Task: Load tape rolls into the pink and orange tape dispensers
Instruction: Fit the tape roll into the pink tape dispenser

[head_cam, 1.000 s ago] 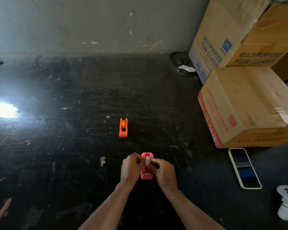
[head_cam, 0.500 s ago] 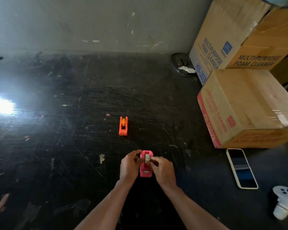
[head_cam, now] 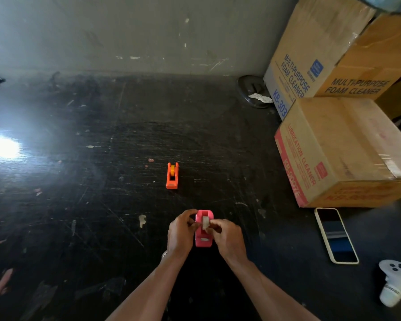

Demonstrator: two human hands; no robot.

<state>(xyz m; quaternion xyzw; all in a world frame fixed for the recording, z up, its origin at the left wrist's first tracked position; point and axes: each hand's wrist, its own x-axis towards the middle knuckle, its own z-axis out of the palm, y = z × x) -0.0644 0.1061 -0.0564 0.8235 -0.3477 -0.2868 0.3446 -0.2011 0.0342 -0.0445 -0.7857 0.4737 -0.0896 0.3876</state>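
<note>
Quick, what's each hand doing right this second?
Left hand: grips the pink dispenser.
Right hand: pinches the tape roll at the dispenser's top.

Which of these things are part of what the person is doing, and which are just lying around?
Part of the job: pink dispenser, gripped by the left hand; tape roll, pinched by the right hand; orange dispenser, standing apart.
Lying about: phone, cardboard boxes, white controller.

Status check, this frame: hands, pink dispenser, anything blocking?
Left hand grips pink dispenser, right hand pinches tape roll at its cradle. Orange dispenser farther back, yellow roll in it. Nothing blocking.
</note>
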